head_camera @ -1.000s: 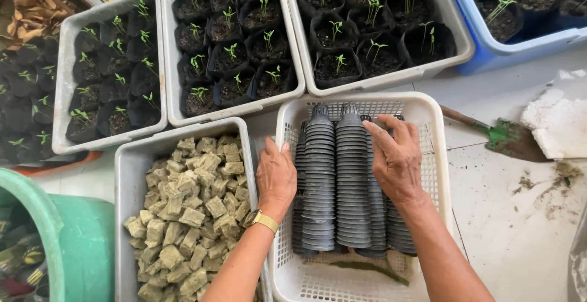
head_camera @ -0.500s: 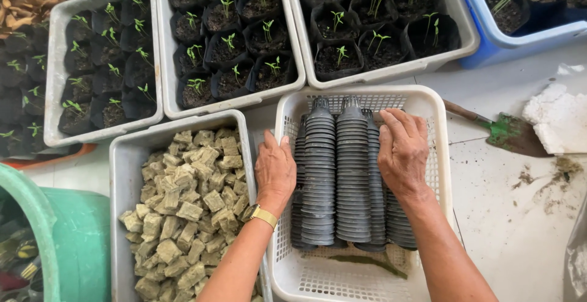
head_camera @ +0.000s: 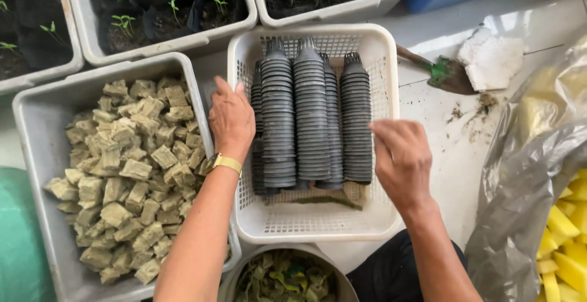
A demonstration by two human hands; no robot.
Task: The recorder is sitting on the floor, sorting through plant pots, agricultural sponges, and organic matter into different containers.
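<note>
A white perforated basket holds several long stacks of small black plastic pots lying on their sides. My left hand, with a gold watch at the wrist, rests on the basket's left rim against the leftmost stack. Over the basket's right rim hovers my right hand, fingers curled beside the near end of the rightmost stack; whether it grips a pot I cannot tell. Left of the basket, a grey tray is filled with several greyish-green sponge cubes.
Grey trays of black pots with seedlings line the far side. A green trowel and a white foam piece lie at right. A clear bag with yellow sponge pieces sits far right. A bowl of leaves is near me.
My right hand has slid off the top of the stacks toward me and to the basket's right rim. The camera view has shifted closer. My left hand has stayed at the left side.
</note>
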